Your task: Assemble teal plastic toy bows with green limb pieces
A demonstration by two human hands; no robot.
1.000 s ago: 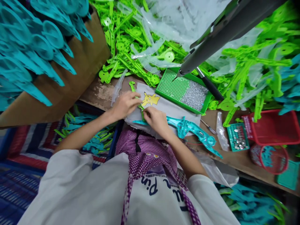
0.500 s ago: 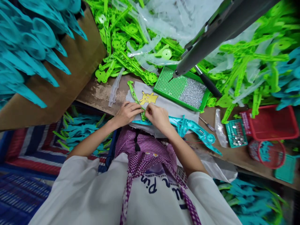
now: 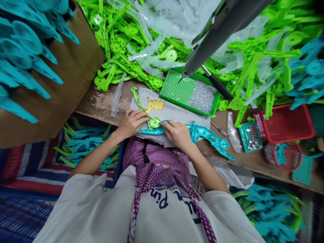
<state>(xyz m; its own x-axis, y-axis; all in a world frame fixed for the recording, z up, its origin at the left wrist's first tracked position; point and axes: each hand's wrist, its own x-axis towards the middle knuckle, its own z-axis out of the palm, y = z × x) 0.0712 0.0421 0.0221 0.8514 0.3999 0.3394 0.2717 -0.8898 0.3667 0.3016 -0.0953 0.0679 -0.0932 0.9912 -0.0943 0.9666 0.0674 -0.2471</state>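
Note:
A slim lime-green plastic piece with a round disc end lies on the grey cloth, partly over a long turquoise plastic piece. My left hand is closed over the middle of the green piece, fingers together. My right hand is at the disc's right, thumb and fingers pinched on a thin strand that runs across the disc towards my left fingertips. Whether the strand is cord or a thin rod cannot be made out. The turquoise piece passes beneath my right hand.
A green tray of small metal parts stands behind, under a dark grey power screwdriver. Green and clear pieces heap up at the back. A cardboard box is at left; a screwdriver, teal tray and red bin at right.
My right hand has drawn away to the right from my left hand, exposing the green disc and the thin strand. My left hand stays on the green piece. The whole view has shifted slightly.

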